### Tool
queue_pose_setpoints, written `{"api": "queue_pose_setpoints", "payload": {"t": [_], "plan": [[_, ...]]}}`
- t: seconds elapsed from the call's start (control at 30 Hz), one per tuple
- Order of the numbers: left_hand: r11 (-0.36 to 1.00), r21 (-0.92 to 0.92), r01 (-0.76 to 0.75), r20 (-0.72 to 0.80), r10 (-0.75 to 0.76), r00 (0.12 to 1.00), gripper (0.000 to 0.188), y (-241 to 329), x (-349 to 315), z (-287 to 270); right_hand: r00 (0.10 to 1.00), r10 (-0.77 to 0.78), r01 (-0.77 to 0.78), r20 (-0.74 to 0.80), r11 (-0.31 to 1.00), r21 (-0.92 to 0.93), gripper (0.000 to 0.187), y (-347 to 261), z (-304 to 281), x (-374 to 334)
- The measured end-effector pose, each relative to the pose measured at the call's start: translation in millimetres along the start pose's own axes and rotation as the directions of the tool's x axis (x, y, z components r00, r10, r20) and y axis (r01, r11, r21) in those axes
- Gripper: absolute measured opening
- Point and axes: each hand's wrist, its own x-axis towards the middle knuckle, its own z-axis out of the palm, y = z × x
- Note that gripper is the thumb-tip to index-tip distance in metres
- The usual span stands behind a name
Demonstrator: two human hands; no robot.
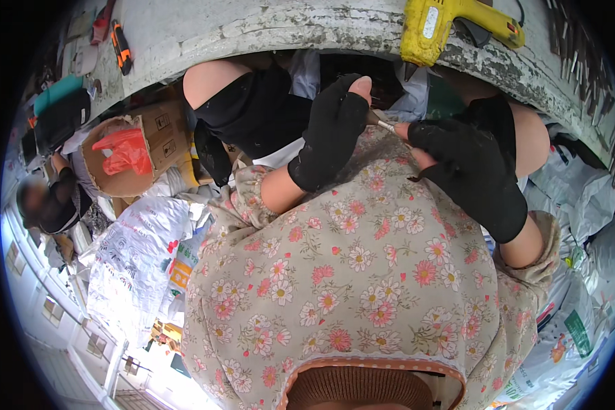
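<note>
Both my hands wear black fingerless gloves and meet above my lap. My left hand (329, 133) is closed, its thumb and fingers pinching the dark brown end of a thin stick (385, 126). The pale end of this stick runs into the closed fingers of my right hand (468, 160). Most of the stick is covered by the fingers, so its full length and exact kind do not show. Under the hands lies a flowered apron (362, 260) over my lap.
Ahead is a worn white table (287, 31). On it are a yellow glue gun (427, 34), nozzle over the edge, several thin dark sticks (581, 61) and an orange utility knife (121, 48). A cardboard box (167, 140) and plastic bags (137, 253) stand left; another person (58, 195) sits beyond.
</note>
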Motion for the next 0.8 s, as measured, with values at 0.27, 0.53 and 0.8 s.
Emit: {"api": "queue_pose_setpoints", "payload": {"t": [0.27,0.53,0.8], "plan": [[0.765,0.291,-0.575,0.399,0.449,0.800,0.010,-14,18,-29,0.983,0.159,-0.185,0.097,0.883,0.431,0.031,32,16,14],[0.000,0.628,-0.778,0.572,0.678,0.462,0.016,5,19,-63,0.992,0.061,-0.090,0.109,0.955,0.284,0.033,77,85,30],[0.007,0.907,-0.420,0.268,0.760,0.591,0.036,71,153,-97,0.989,-0.150,0.134,-0.012,0.917,-0.375,0.036,137,162,97]]}}
